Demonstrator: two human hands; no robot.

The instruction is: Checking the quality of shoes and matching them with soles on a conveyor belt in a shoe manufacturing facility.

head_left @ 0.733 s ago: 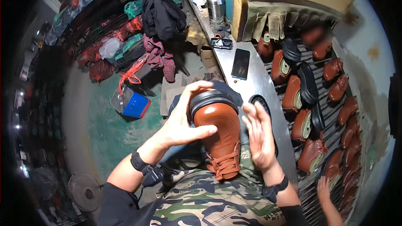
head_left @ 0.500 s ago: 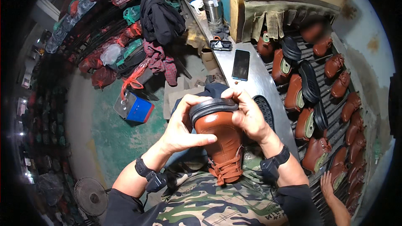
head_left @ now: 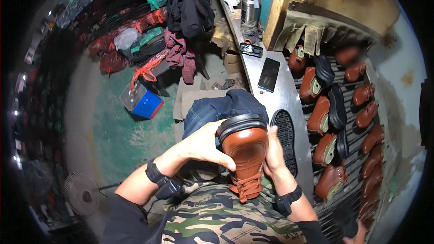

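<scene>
Several brown leather shoes [head_left: 329, 183] stand on the slatted conveyor [head_left: 356, 142] at the right, the biggest thing in my feed, spread out probably so each can be lifted singly. Beside it runs a narrow metal desk [head_left: 304, 149], likely kept close for short reaches. At centre, before the wearer's camouflage garment [head_left: 217, 226], I see the lace-up brown shoe [head_left: 245, 150], toe away and laces inward, which seems meant to expose its black rim. My wearer's left hand [head_left: 203, 144] has its fingers clamped around one side, thumb across the upper, apparently for steadiness; the right hand [head_left: 275, 153] lies along the opposite flank, but I cannot tell whether its fingers grip. One loose black outsole [head_left: 284, 140] rests on the desk, presumably for easy access, with a smartphone [head_left: 269, 74] farther off.
</scene>
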